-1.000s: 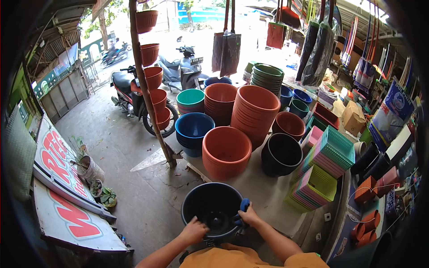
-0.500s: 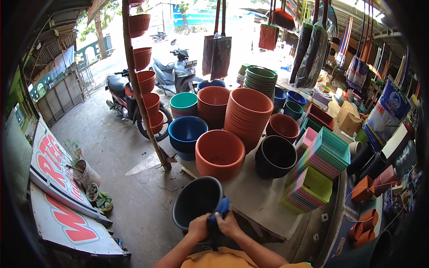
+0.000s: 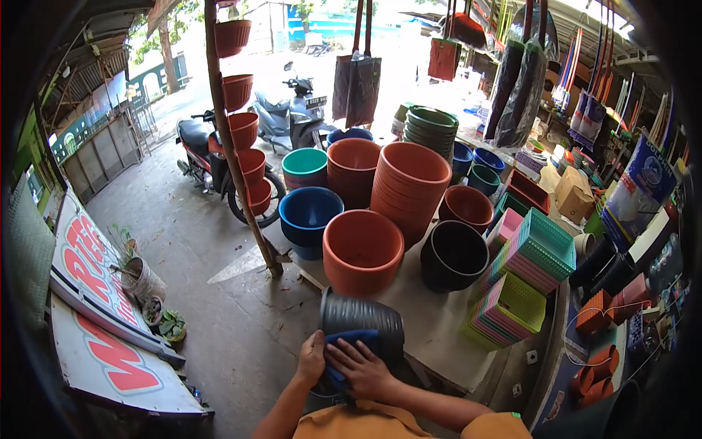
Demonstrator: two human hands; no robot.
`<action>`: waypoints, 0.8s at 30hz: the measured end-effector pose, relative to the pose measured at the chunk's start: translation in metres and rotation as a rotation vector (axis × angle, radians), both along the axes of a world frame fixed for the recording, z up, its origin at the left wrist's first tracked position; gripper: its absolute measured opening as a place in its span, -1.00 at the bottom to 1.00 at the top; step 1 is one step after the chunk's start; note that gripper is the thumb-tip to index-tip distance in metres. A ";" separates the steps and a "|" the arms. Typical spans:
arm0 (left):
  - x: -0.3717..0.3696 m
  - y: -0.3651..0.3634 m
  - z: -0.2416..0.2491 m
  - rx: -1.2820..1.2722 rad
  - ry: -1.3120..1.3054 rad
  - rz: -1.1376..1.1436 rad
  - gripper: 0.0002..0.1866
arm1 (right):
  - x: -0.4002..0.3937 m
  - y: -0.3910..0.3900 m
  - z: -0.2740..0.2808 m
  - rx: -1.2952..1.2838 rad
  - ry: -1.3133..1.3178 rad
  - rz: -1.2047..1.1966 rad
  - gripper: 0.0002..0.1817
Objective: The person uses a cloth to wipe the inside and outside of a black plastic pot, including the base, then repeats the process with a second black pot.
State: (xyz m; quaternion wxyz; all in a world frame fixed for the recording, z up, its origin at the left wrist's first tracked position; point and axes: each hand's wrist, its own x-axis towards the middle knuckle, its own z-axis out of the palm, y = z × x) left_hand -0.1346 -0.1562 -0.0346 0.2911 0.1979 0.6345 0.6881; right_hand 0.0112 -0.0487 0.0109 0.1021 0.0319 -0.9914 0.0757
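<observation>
A black plastic pot (image 3: 358, 316) lies tipped on its side in front of my body, its ribbed outer wall facing up and its rim toward the left. My left hand (image 3: 311, 358) is closed on the pot at its rim end. On the outer wall, my right hand (image 3: 362, 369) holds a blue cloth (image 3: 356, 336) against the plastic, fingers laid over it. Part of the cloth is hidden under that hand. The pot's inside is turned out of sight.
An orange pot (image 3: 363, 252), a black pot (image 3: 455, 257) and a blue pot stack (image 3: 311, 216) stand ahead. Colored baskets (image 3: 515, 304) are stacked right. A wooden post (image 3: 238, 157) rises at left, with motorcycles (image 3: 212, 157) beyond. Signboards (image 3: 110, 366) lean at far left.
The pot has turned from opening upward to lying on its side. My right hand and the cloth have moved from its rim to its outer wall; my left hand has shifted left.
</observation>
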 end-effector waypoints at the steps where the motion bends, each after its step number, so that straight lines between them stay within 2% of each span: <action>1: 0.002 -0.002 0.002 -0.010 -0.013 0.004 -0.49 | -0.001 0.002 0.000 -0.036 0.013 0.002 -0.05; 5: -0.003 0.006 0.018 -0.007 -0.003 -0.024 -0.49 | -0.015 0.020 0.012 0.027 0.083 0.054 -0.08; 7: -0.002 0.006 0.028 0.023 0.033 -0.006 -0.50 | -0.028 0.030 0.036 -0.054 0.027 -0.105 -0.09; 8: -0.001 0.004 0.039 -0.019 0.097 -0.071 -0.50 | -0.035 0.037 0.047 -0.129 0.030 -0.197 -0.25; 9: -0.001 0.004 0.046 -0.060 0.161 -0.134 -0.50 | -0.040 0.050 0.051 -0.125 0.036 -0.197 -0.25; 11: -0.012 -0.002 0.030 -0.053 0.144 -0.181 -0.49 | -0.048 0.081 0.051 -0.318 0.035 -0.278 -0.35; 12: -0.018 -0.008 0.025 -0.051 0.119 -0.231 -0.49 | -0.050 0.096 0.056 -0.321 0.038 -0.279 -0.35; 14: -0.027 -0.019 0.029 -0.018 0.059 -0.255 -0.47 | -0.047 0.129 0.064 -1.076 -0.140 -0.237 -0.42; 15: -0.027 -0.022 0.031 0.018 -0.004 -0.275 -0.44 | -0.044 0.147 0.055 -1.228 -0.331 -0.444 -0.44; 16: -0.027 -0.022 0.033 0.019 -0.005 -0.275 -0.44 | -0.041 0.163 0.041 -1.410 -0.322 -0.581 -0.50; 17: -0.027 -0.022 0.034 0.108 -0.165 -0.247 -0.40 | -0.033 0.182 0.030 -1.468 -0.361 -0.633 -0.51; 18: -0.028 -0.023 0.035 0.197 -0.323 -0.215 -0.35 | -0.027 0.187 0.029 -1.660 -0.379 -0.712 -0.51; 19: -0.028 -0.023 0.033 0.202 -0.321 -0.207 -0.35 | -0.023 0.190 0.028 -1.852 -0.395 -0.790 -0.52; 20: -0.028 -0.021 0.030 0.236 -0.444 -0.193 -0.28 | -0.016 0.195 0.014 -1.848 -0.400 -0.780 -0.52; 21: -0.030 -0.019 0.028 0.273 -0.564 -0.181 -0.19 | -0.009 0.199 -0.009 -1.996 -0.275 -0.669 -0.53; 22: -0.030 -0.017 0.023 0.279 -0.555 -0.179 -0.19 | -0.005 0.200 -0.033 -2.135 -0.142 -0.549 -0.54; 23: -0.029 -0.015 0.017 0.321 -0.657 -0.146 -0.20 | -0.002 0.194 -0.056 -2.131 -0.139 -0.540 -0.54; 24: -0.028 -0.012 0.014 0.363 -0.761 -0.116 -0.21 | 0.003 0.186 -0.082 -2.228 0.029 -0.456 -0.52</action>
